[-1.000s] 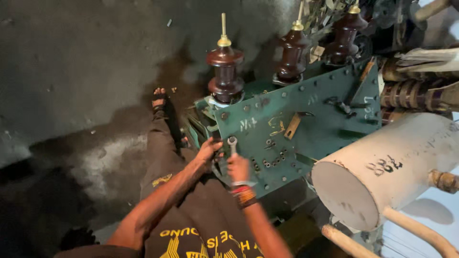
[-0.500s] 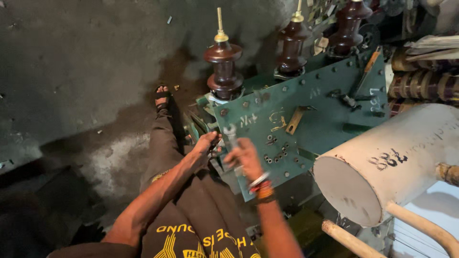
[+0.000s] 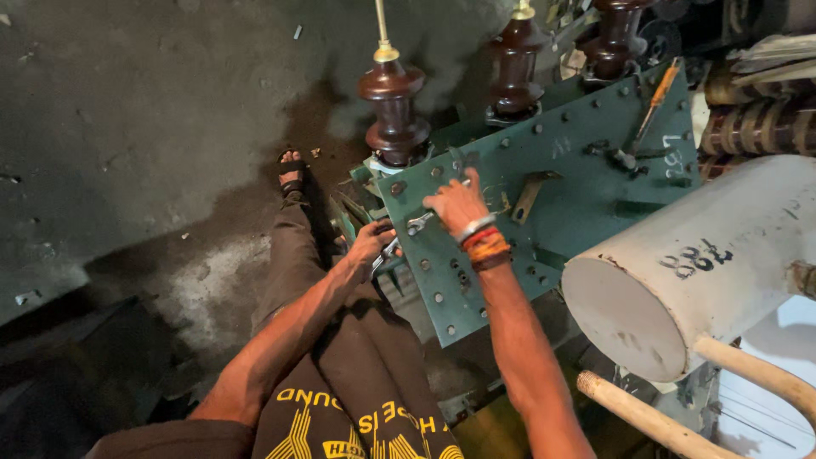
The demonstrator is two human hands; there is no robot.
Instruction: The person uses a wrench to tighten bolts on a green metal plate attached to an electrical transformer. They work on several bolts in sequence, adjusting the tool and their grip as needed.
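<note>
We find the right hand (image 3: 459, 204) clamped on a steel spanner (image 3: 419, 223) atop the green bolted metal cover plate (image 3: 544, 212); left hand (image 3: 371, 242) grips another below its edge. Many bolts remain seated.

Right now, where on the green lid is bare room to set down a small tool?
Free: the green metal lid between the flat bracket and the orange-handled screwdriver. Crowded: the near-left edge, where the right hand, left hand and steel wrench work.
</note>
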